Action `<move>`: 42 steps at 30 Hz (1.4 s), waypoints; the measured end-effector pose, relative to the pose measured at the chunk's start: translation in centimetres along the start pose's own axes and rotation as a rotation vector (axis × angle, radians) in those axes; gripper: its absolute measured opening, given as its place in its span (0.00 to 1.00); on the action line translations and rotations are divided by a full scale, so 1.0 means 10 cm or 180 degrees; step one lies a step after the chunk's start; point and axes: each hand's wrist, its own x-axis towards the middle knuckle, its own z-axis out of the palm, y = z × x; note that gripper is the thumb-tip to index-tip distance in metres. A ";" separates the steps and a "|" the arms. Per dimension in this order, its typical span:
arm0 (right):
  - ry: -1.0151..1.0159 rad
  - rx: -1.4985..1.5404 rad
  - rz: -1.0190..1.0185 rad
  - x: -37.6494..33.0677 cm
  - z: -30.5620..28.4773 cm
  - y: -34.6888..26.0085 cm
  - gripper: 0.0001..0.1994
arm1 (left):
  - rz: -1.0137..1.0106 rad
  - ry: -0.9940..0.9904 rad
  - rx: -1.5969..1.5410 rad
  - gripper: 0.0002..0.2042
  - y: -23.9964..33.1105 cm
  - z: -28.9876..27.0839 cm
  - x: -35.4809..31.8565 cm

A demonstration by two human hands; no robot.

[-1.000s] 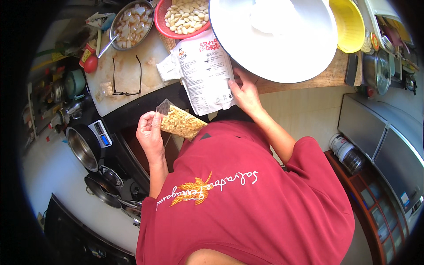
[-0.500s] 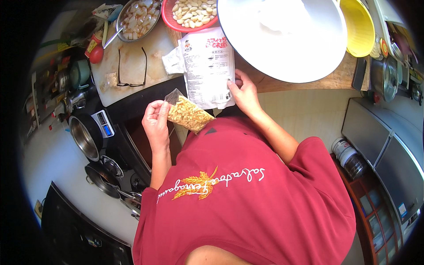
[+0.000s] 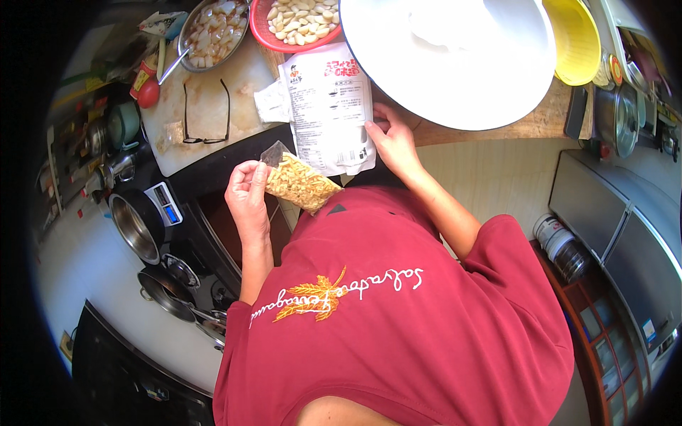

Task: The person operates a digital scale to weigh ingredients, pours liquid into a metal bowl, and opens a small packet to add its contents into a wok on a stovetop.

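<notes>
Between its thumb and fingers, my left hand (image 3: 247, 186) pinches the corner of a clear packet (image 3: 302, 183) of pale yellow, strip-like dry pieces. The packet hangs tilted in front of my shirt. My right hand (image 3: 392, 140) grips the right edge of a white printed pouch (image 3: 331, 117), thumb in front and fingers partly behind. That pouch lies at the counter's front edge, its lower end reaching past it. Left of the pouch is a small crumpled white packet (image 3: 273, 104).
A large white basin (image 3: 455, 92) stands behind my right hand, beside a yellow basket (image 3: 572, 42). A red colander (image 3: 257, 28) holds peeled garlic cloves. Eyeglasses (image 3: 206, 140) rest on the cutting board (image 3: 162, 145), near a metal bowl (image 3: 186, 57) of wet pieces.
Both hands keep their holds on the packet and the pouch. The whole view has shifted slightly; otherwise little differs.
</notes>
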 end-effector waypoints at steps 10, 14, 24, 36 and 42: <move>0.0084 -0.1634 -0.1060 -0.06 -0.09 -0.27 0.22 | -0.0069 -0.0145 -0.0041 0.05 0.03 0.00 0.03; -0.0080 -0.1845 -0.0994 -0.06 -0.03 -0.27 0.21 | -0.0072 -0.0129 -0.0035 0.05 0.03 0.02 0.03; -0.0295 -0.1898 -0.0746 -0.02 -0.05 -0.33 0.22 | -0.0066 -0.0059 -0.0053 0.03 0.00 0.04 0.00; -0.0141 -0.1843 -0.0695 0.01 -0.04 -0.31 0.23 | -0.0121 -0.0094 -0.0097 0.04 -0.04 -0.01 -0.02; -0.0083 -0.1847 -0.0834 0.00 -0.03 -0.30 0.22 | -0.0138 -0.0092 -0.0136 0.04 -0.03 0.00 -0.03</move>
